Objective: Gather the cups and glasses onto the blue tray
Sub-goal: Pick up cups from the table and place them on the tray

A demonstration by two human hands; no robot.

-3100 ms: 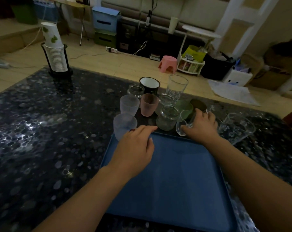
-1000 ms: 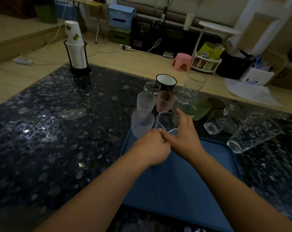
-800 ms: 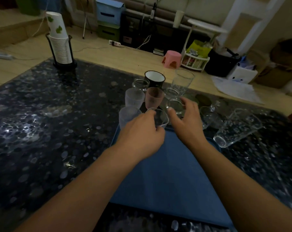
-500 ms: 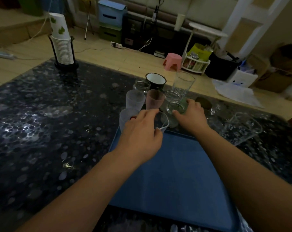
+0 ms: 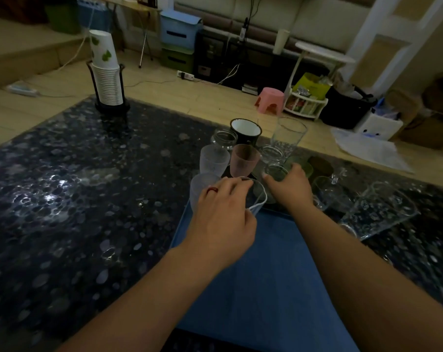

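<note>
The blue tray point(image 5: 261, 288) lies in front of me on the dark pebble-patterned table point(image 5: 75, 199). My left hand point(image 5: 223, 217) grips a clear glass point(image 5: 257, 196) at the tray's far left corner. My right hand point(image 5: 290, 188) is closed around a small clear glass point(image 5: 275, 171) just past the tray's far edge. Behind them stand two frosted cups point(image 5: 214, 160), a pink frosted cup point(image 5: 244, 161), a small jar point(image 5: 224, 138), a black mug point(image 5: 245, 130) and a tall glass point(image 5: 287, 134). A green cup point(image 5: 302, 165) is partly hidden behind my right hand.
Two clear glasses lie tipped on the table to the right, a small one point(image 5: 327, 193) and a large one point(image 5: 377, 212). A stack of paper cups point(image 5: 106, 72) stands in a black holder at the table's far left. Floor clutter lies beyond the table.
Both hands moved from the tray's far edge to the cluster. The left hand closed on the clear glass and drew it toward the tray corner; the right hand took hold of the small glass.
</note>
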